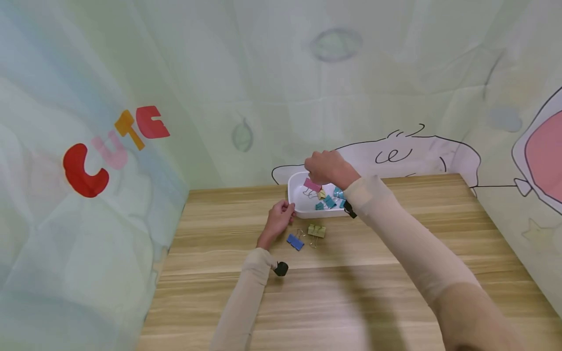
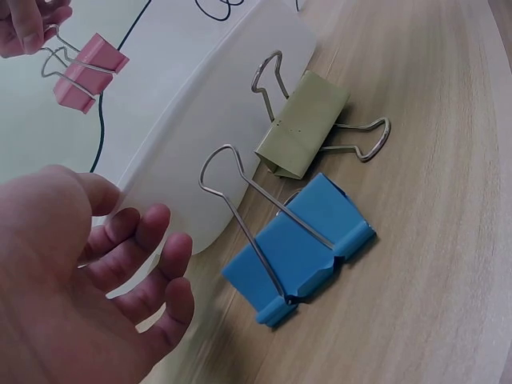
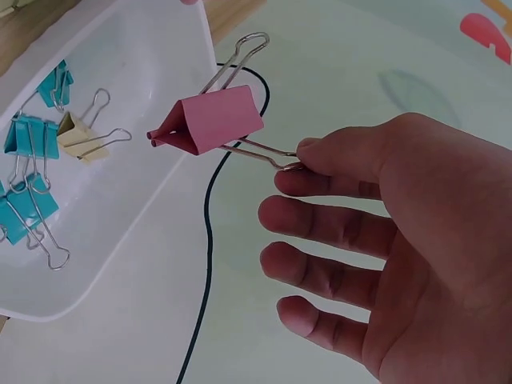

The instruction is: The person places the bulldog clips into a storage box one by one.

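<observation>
Right hand point(image 3: 416, 232), pinch on 1 pink clip point(image 3: 224, 120); left hand point(image 2: 60, 272), pinch on white tray point(image 2: 204, 144)

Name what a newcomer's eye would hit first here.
Likely the pink binder clip, pinched by one wire handle in the raised right hand. Next, the blue clip and olive clip on the table before the white tray. Then the "CUTE" lettering on the left backdrop.
</observation>
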A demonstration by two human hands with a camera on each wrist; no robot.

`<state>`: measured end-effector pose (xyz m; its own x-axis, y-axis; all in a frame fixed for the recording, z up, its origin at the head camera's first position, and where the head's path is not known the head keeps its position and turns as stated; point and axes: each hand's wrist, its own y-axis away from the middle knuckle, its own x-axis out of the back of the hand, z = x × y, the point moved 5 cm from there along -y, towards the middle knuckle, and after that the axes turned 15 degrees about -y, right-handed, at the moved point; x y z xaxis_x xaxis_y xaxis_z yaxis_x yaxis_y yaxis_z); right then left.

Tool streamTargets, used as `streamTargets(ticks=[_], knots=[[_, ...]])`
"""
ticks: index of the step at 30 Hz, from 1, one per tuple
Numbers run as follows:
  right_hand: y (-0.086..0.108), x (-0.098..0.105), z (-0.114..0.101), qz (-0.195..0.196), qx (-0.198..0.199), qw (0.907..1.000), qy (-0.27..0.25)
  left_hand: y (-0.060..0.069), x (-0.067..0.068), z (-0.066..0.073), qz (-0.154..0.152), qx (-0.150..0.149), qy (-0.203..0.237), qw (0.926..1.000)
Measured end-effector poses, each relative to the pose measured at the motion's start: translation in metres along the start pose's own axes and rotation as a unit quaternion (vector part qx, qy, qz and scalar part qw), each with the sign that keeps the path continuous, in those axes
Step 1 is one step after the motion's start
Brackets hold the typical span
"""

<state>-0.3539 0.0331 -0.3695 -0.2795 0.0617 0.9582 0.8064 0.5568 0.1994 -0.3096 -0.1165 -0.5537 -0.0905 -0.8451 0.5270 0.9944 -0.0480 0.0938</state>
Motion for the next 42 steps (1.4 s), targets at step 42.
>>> streamTargets(ticks=[42], knots=[[0.058,-0.127,-0.013,-0.054,0.040,0.9970,-0.039,-0.001,0.005,0.001,0.006,0.001,-0.006,1.0000]])
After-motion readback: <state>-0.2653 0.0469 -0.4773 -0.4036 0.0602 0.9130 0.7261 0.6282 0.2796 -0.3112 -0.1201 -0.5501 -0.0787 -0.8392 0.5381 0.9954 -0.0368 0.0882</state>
